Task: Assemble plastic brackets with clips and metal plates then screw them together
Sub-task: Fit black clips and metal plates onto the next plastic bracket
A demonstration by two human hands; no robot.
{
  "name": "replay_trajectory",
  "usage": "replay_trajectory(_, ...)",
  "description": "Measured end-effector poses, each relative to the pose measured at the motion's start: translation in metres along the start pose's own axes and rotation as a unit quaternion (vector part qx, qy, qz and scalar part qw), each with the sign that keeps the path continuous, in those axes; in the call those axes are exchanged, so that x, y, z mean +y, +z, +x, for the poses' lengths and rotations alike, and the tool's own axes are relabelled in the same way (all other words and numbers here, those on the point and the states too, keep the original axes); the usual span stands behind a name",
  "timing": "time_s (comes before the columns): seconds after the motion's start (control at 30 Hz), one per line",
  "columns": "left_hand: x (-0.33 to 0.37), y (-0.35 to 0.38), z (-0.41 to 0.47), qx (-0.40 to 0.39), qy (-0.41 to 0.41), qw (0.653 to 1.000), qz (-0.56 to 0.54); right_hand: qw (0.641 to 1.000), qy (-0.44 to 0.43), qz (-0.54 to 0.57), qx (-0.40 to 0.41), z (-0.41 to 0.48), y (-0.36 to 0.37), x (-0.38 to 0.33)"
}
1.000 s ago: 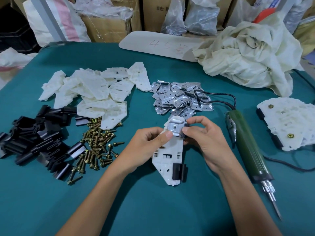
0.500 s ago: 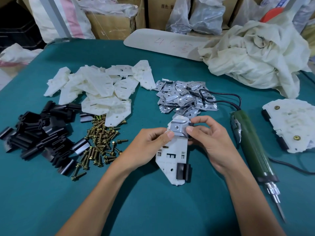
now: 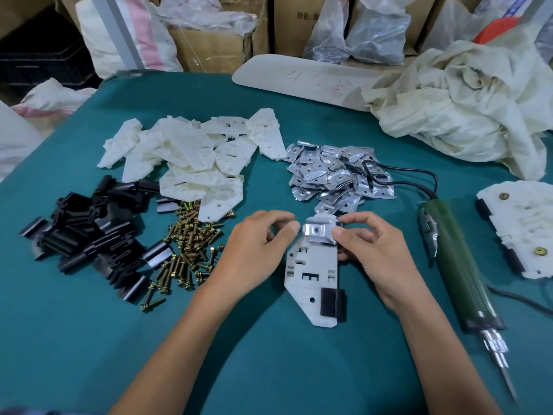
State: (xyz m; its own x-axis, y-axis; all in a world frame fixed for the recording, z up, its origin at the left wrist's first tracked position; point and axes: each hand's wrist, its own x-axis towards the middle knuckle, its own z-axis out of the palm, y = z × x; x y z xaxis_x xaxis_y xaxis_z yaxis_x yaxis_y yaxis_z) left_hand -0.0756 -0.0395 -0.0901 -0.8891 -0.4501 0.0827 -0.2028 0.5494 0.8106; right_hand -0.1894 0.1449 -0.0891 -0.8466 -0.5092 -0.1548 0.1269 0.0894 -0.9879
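- Bracket (image 3: 311,272), white plastic, flat on green table (image 3: 269,369) directly under and between both hands; long axis running from fingertips back toward wrists, pointed end nearest the body.
- Black clip (image 3: 332,304) already seated on bracket's right edge, wrist-side of right hand, well clear of the fingers.
- Right hand (image 3: 380,259) closer to the work: thumb and forefinger pinched on right edge of metal plate (image 3: 319,232), other fingers curled loosely beneath. Gripping plate, nothing else.
- Left hand (image 3: 257,253) just left of plate: thumb tip (image 3: 291,227) at or just off its left edge, contact not resolvable. Fingers half curled, apparently nothing held.
- Metal plate sitting on bracket's far end, right at the fingertips, centre hole facing up. Hard to tell if fully seated or slightly tilted.
- Step in hand, best guess: squaring plate over bracket's hole before screwing.
- Green screwdriver (image 3: 457,265) lying right of right hand, near, shaft parallel to bracket axis, bit toward the body. Easy right-hand pickup.
- Screws (image 3: 185,250) piled left of left hand, near. Natural left-hand reach.
- Spare plates heap (image 3: 335,175) just beyond fingertips; spare bracket pile (image 3: 191,163) and black clip pile (image 3: 89,235) beyond and left.
- Risk: plate shifting off the hole once the right pinch lets go.
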Motion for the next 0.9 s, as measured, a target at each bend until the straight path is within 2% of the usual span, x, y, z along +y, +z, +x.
replay_trajectory(0.13, 0.004, -0.005, 0.023, 0.033, -0.018, 0.999, 0.016, 0.993, -0.031, -0.107, 0.043, 0.003, -0.003, 0.008)
replay_trajectory(0.33, 0.011, 0.013, 0.072, 0.053, -0.030, 0.990, 0.125, 0.994, -0.029, -0.092, 0.058, 0.005, -0.006, 0.008)
replay_trajectory(0.53, 0.009, 0.025, 0.088, 0.065, 0.016, 0.971, 0.231, 0.996, -0.017, -0.080, 0.045, 0.006, -0.008, 0.009)
replay_trajectory(0.63, 0.000, 0.012, 0.083, 0.043, 0.010, 0.974, 0.222, 0.996, -0.014, -0.075, 0.037, 0.005, -0.009, 0.009)
replay_trajectory(0.8, -0.004, -0.028, 0.053, 0.005, -0.027, 0.989, 0.142, 0.995, 0.010, -0.096, 0.038, -0.002, -0.012, 0.004)
replay_trajectory(0.9, 0.000, -0.051, 0.017, -0.048, -0.013, 0.995, 0.087, 0.995, 0.033, -0.088, 0.028, -0.022, -0.016, 0.004)
